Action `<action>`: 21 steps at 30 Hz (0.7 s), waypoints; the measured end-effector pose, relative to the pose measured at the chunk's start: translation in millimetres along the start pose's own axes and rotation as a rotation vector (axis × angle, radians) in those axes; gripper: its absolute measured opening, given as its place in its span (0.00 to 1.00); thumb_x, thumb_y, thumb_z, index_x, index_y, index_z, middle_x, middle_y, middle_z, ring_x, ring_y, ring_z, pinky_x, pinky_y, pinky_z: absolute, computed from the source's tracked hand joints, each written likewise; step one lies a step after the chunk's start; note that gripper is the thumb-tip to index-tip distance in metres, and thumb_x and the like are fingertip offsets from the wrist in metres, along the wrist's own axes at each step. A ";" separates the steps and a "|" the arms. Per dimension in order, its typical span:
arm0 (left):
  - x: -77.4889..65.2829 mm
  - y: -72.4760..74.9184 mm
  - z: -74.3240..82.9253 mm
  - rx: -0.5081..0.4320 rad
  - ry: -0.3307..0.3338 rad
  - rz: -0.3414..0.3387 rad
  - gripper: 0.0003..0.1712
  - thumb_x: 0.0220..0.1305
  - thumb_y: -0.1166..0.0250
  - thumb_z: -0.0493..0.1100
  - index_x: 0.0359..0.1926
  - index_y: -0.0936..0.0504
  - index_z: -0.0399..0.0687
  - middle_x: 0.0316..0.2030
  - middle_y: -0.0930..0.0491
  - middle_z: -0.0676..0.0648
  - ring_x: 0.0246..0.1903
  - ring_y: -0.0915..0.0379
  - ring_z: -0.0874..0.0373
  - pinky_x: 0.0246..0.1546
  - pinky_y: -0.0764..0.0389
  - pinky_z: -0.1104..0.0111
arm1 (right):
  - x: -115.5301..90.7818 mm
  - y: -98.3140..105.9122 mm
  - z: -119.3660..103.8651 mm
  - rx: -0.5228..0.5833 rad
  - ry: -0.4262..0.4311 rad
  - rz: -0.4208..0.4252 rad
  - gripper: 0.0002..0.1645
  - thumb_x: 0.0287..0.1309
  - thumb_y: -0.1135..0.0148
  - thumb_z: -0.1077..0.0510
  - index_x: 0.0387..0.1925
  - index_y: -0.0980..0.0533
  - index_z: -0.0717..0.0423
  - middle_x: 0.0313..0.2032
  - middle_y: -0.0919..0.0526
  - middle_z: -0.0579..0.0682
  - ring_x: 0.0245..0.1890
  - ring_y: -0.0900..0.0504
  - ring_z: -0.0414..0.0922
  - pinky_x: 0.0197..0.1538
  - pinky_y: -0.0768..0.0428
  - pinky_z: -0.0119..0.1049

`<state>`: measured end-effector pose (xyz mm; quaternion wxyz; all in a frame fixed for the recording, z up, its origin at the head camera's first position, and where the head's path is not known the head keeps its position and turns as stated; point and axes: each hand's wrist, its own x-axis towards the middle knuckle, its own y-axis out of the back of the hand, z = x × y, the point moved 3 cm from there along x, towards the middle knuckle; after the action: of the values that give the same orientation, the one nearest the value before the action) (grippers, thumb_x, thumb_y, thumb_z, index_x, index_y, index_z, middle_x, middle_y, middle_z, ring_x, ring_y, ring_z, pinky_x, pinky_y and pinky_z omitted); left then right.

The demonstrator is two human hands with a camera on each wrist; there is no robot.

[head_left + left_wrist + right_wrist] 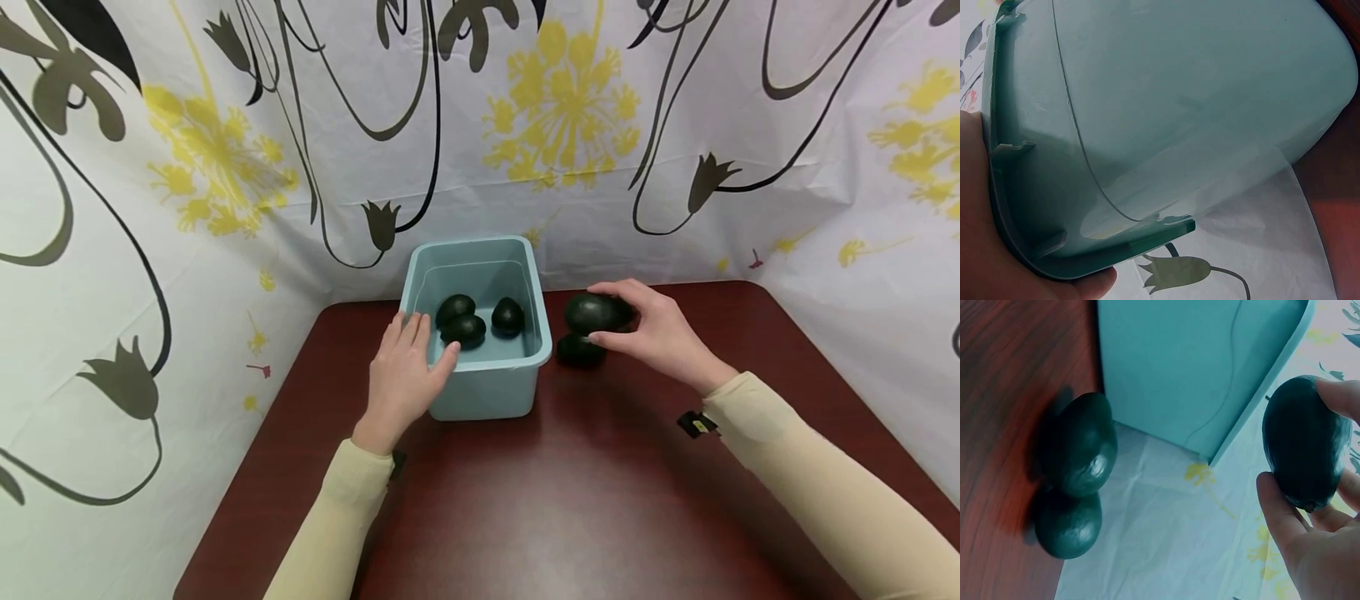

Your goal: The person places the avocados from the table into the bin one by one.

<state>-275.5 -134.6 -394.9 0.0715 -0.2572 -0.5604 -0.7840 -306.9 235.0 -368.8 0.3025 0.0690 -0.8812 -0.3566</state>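
My right hand (656,329) pinches a dark green avocado (591,314) between thumb and fingers, right of the bin. In the right wrist view the held avocado (1305,442) is up off the table. Two more avocados lie side by side on the table there, one larger in view (1079,445) and one partly behind it (1069,525). My left hand (405,375) rests on the front left rim of a light blue plastic bin (483,392), fingers extended. Inside the bin are three avocados, two together at the left (455,310) and one at the right (507,317).
The bin stands toward the back of a dark red-brown wooden table (577,500). Behind and beside the table hangs a white cloth (480,192) with grey and yellow flower prints.
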 end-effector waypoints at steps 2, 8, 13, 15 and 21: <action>-0.4 -0.9 -0.1 0.002 -0.003 0.006 0.46 0.71 0.53 0.70 0.71 0.31 0.38 0.69 0.32 0.39 0.73 0.48 0.42 0.63 0.30 0.45 | 1.6 -1.3 -2.3 0.006 0.007 0.003 0.37 0.50 0.22 0.41 0.63 0.24 0.33 0.52 0.23 0.33 0.44 0.23 0.35 0.41 0.22 0.34; -0.3 -0.7 0.1 0.004 -0.024 0.033 0.44 0.71 0.51 0.68 0.70 0.29 0.37 0.68 0.30 0.38 0.72 0.46 0.41 0.63 0.30 0.45 | 5.4 -4.2 -8.6 0.016 0.012 0.010 0.36 0.50 0.22 0.40 0.62 0.25 0.30 0.53 0.24 0.32 0.45 0.23 0.34 0.42 0.22 0.34; -0.3 -0.8 0.4 0.001 -0.031 0.035 0.43 0.71 0.51 0.68 0.69 0.28 0.37 0.67 0.29 0.38 0.72 0.45 0.41 0.62 0.30 0.45 | 6.4 -6.6 -12.5 0.023 0.006 0.008 0.37 0.51 0.23 0.40 0.63 0.25 0.31 0.54 0.24 0.33 0.46 0.23 0.35 0.42 0.21 0.38; -0.7 -0.8 0.4 -0.001 -0.031 0.033 0.43 0.71 0.51 0.68 0.69 0.27 0.37 0.67 0.29 0.38 0.72 0.45 0.41 0.62 0.29 0.45 | 7.3 -7.6 -14.6 0.026 0.003 0.001 0.37 0.51 0.23 0.40 0.64 0.26 0.30 0.55 0.25 0.32 0.46 0.23 0.36 0.42 0.21 0.39; -0.9 0.0 1.0 -0.001 -0.040 0.052 0.42 0.71 0.50 0.67 0.67 0.25 0.37 0.66 0.28 0.38 0.72 0.44 0.40 0.62 0.29 0.45 | 13.9 -11.1 -22.2 0.053 0.005 -0.007 0.37 0.51 0.23 0.40 0.64 0.26 0.30 0.55 0.25 0.31 0.47 0.23 0.35 0.43 0.21 0.41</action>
<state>-274.4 -133.9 -395.1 0.0803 -0.2873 -0.5545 -0.7769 -306.3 209.1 -357.0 0.3014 0.0806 -0.8894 -0.3342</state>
